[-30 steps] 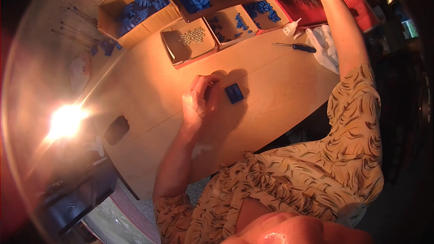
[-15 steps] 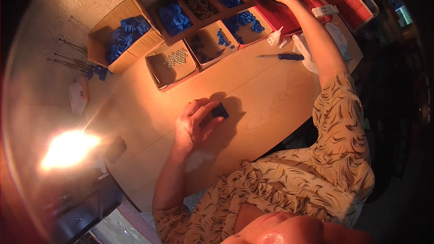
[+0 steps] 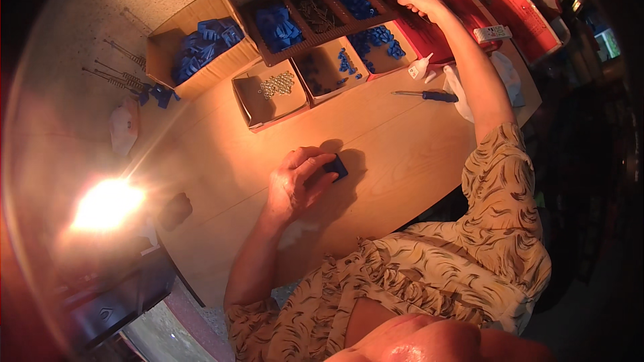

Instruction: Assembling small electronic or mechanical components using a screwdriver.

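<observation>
Left hand [image 3: 294, 184] has reached blue block [image 3: 339, 168], well inside table edge [image 3: 429, 202].

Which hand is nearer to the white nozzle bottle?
The right hand: it is over the red tray, just beyond the white nozzle bottle. The left hand is farther off, nearer the body and to the bottle's left, holding a small blue block.

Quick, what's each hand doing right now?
Left hand: closed, thumb and fingers on a dark blue piece.
Right hand: fingers drawn together over the red tray; whether it holds anything cannot be told.
</observation>
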Available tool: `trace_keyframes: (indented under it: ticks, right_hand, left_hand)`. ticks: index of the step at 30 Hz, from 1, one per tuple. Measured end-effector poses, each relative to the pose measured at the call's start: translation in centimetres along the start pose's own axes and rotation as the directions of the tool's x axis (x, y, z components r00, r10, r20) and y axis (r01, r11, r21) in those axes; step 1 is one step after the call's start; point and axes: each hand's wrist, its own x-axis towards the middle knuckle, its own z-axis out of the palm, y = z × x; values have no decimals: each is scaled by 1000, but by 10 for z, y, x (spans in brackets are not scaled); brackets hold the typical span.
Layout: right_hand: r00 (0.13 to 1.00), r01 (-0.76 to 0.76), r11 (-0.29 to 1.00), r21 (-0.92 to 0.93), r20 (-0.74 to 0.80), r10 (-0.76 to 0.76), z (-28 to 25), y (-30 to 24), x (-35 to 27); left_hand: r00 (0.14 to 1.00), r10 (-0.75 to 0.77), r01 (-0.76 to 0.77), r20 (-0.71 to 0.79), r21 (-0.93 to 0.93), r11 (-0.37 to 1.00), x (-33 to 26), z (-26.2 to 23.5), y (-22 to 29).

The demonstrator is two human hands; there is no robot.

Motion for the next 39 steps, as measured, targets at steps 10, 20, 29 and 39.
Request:
trace_keyframes:
  ticks: [10, 20, 29, 39]
  right_hand:
    - [938, 348, 856, 383, -152, -313, -36, -19, -102]
    - [818, 269, 742, 614, 261, -512, -9, -7, -261]
    - [880, 334, 943, -10, 363, -308, 42, -12, -294]
    - [956, 285, 951, 119, 34, -291, 35, 3, -291]
  left_hand:
    - [1000, 27, -27, -6, -31, 999, -3, 5, -3]
    - [977, -177, 166, -122, -98, 981, -3, 8, 4]
    - [992, -109, 120, -58, 248, 961, 111, 6, -11]
    - [926, -375, 303, 48, 499, 812, 184, 57, -66]
